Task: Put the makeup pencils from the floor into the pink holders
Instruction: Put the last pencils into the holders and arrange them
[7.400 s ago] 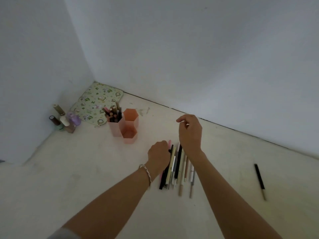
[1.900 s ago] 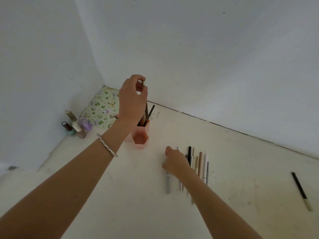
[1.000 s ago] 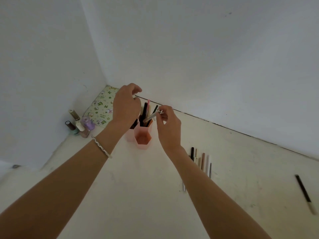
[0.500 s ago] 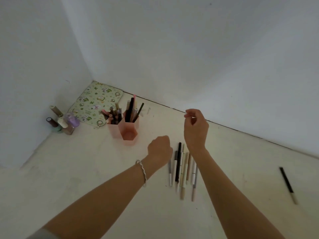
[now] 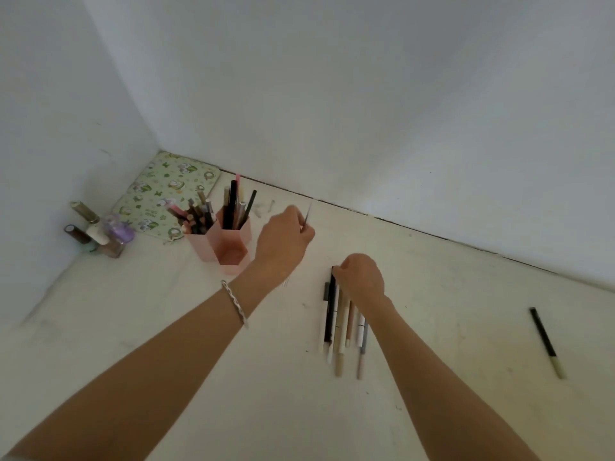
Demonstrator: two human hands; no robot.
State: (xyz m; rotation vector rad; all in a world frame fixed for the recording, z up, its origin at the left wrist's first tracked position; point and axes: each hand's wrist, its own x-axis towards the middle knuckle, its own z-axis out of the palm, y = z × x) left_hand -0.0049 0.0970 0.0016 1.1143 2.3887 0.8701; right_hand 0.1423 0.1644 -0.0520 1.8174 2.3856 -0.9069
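Head cam, only view I've got. Half a second ago the left hand was an empty fist next to the row; now it's up near the pink holders with its grip pinched on one thin makeup pencil, tip poking up past the knuckles. So another one looks headed for a cup. The right hand has dropped onto the top of the floor pencils, grip curled on the black one's end, though I can't tell if it's really clamped. One stray black pencil sits well off to the right. The hand hides the row's top ends, and the front cup's inside is hard to read.
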